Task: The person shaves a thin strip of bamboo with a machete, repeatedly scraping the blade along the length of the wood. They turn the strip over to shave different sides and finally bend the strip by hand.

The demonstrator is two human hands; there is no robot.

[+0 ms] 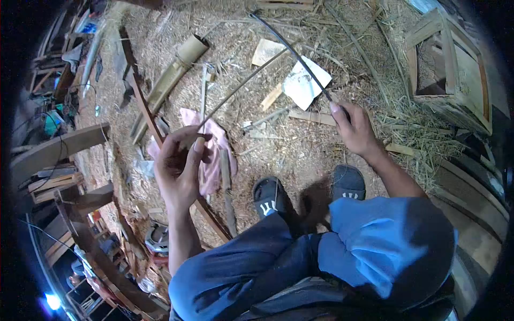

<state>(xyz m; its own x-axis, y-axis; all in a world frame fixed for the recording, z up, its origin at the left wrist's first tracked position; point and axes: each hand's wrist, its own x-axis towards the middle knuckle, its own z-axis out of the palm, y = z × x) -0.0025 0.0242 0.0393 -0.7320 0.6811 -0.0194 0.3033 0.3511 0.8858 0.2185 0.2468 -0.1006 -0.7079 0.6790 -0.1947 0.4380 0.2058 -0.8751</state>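
While the left hand (179, 166) pinches a thin wooden strip (241, 85), the right hand (356, 125) grips a slender dark rod (276, 35).
Both slant above the shavings-strewn floor (257, 155), seeming to meet near a white sheet (302, 88); pink cloth (211, 174) lies below.

A pink cloth (218, 155) is seen lying on the wood shavings (300, 155), a wooden frame (452, 69) standing far right.

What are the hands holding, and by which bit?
The left hand holds a thin stick, the right hand a dark rod, each by its near end.
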